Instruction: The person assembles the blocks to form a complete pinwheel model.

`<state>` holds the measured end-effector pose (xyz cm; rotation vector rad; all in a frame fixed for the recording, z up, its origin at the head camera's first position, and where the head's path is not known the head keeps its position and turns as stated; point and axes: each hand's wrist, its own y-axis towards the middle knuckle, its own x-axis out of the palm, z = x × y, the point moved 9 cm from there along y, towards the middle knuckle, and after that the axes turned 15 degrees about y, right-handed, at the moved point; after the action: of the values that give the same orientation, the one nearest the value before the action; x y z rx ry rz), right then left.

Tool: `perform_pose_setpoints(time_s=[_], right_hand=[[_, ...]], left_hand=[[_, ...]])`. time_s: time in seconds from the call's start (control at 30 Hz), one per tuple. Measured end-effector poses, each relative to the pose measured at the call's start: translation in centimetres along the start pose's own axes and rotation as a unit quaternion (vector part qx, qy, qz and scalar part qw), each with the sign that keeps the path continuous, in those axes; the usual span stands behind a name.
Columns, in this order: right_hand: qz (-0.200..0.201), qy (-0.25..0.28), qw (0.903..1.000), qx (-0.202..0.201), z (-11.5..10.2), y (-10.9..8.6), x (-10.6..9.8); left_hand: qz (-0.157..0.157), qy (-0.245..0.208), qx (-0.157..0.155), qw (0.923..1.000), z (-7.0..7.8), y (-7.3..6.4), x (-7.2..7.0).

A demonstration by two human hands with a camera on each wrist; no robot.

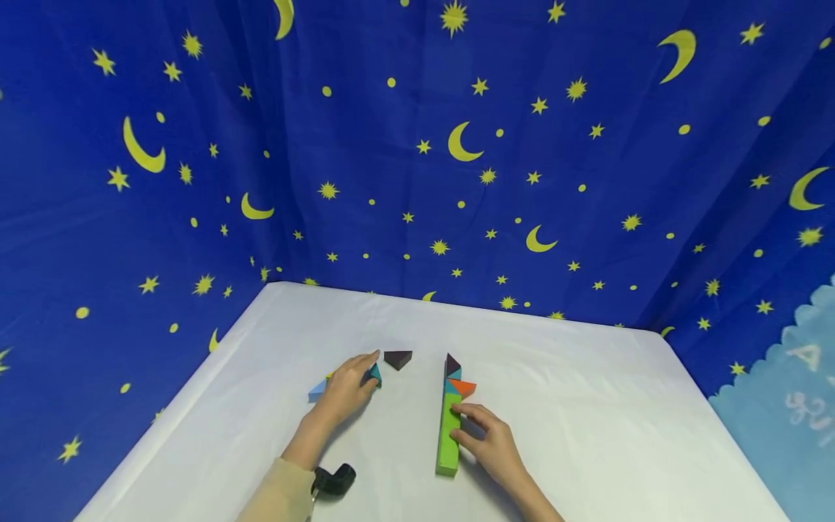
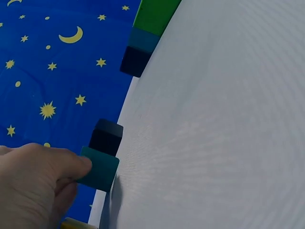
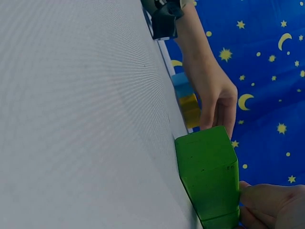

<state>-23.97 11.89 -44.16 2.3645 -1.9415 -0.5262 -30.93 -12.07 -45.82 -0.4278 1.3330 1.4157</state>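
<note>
In the head view my left hand (image 1: 346, 391) pinches a teal triangular block (image 1: 375, 373), its thumb against the block's near side. The left wrist view shows the thumb on the teal block's face, with a dark block just beyond. That dark block (image 1: 398, 359) lies on the table, right of the left hand. My right hand (image 1: 497, 448) touches the right side of a long green block (image 1: 448, 444) with thumb and fingertips. Beyond the green block, in line with it, are teal pieces and a dark triangle (image 1: 453, 365). An orange triangle (image 1: 466, 389) juts out to the right.
A light blue block (image 1: 316, 392) and a yellow block (image 3: 189, 109) lie beside the left hand, partly hidden by it in the head view. A black strap-like device (image 1: 335, 480) sits at the left wrist. Blue star-and-moon cloth (image 1: 391, 167) hangs behind the white table (image 1: 574, 406).
</note>
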Motion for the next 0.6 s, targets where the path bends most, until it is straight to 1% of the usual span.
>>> perform_pose_setpoints(time_s=[0.07, 0.13, 0.2, 0.33, 0.43, 0.6], right_hand=[[-0.002, -0.003, 1.0, -0.002, -0.1, 0.1, -0.1], [-0.004, -0.003, 1.0, -0.001, -0.1, 0.0, 0.0], [-0.003, -0.008, 1.0, -0.003, -0.1, -0.1, 0.0], [-0.002, -0.014, 0.9999, -0.007, -0.1, 0.0, 0.0], [-0.003, -0.012, 0.9998, -0.017, 0.1, 0.0, -0.1], [-0.001, -0.023, 0.9993, -0.03, 2.4, 0.4, -0.2]], left_hand=[[-0.008, 0.007, 0.014, 0.9999, 0.2, 0.1, 0.2], [-0.009, 0.007, 0.02, 0.9997, 0.4, 0.1, 0.2], [-0.003, 0.003, 0.015, 0.9999, 0.4, -0.1, 0.1], [0.009, -0.019, 0.005, 0.9998, 0.4, -0.1, 0.0], [0.013, -0.021, 0.004, 0.9997, 0.4, -0.1, 0.1], [0.01, -0.025, 0.0, 0.9996, 0.2, -0.1, 0.2]])
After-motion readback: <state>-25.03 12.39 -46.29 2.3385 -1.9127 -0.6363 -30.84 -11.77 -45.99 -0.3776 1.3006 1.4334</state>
